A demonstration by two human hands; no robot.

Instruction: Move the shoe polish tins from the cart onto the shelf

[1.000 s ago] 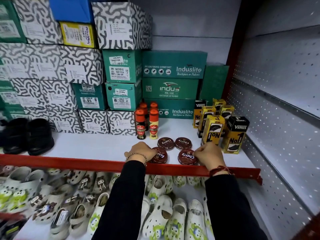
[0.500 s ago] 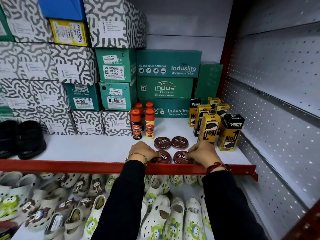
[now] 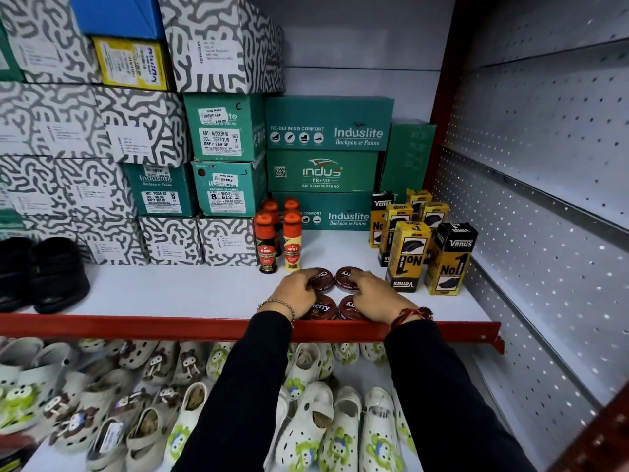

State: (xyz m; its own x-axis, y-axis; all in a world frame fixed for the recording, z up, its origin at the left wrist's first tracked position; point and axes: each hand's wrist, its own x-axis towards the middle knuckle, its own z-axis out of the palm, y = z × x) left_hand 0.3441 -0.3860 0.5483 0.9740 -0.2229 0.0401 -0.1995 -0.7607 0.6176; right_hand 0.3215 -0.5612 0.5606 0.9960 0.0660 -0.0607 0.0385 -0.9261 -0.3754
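Note:
Several round brown shoe polish tins lie in two rows of two near the front of the white shelf (image 3: 190,294). My left hand (image 3: 295,291) curls its fingers over the rear left tin (image 3: 322,279). Fingers of my right hand (image 3: 373,294) rest on the rear right tin (image 3: 344,278). The front left tin (image 3: 321,308) and the front right tin (image 3: 347,306) sit between my wrists, partly hidden, just behind the red shelf lip (image 3: 136,327). The cart is out of view.
Kiwi liquid polish bottles (image 3: 266,245) stand just behind the tins. Yellow and black Venus boxes (image 3: 447,260) stand to the right. Green and patterned shoe boxes (image 3: 326,172) fill the back, black shoes (image 3: 51,274) sit at left. White clogs (image 3: 313,417) fill the lower shelf.
Both hands have moved from the front pair of tins back onto the rear pair. The view has shifted slightly closer to the shelf.

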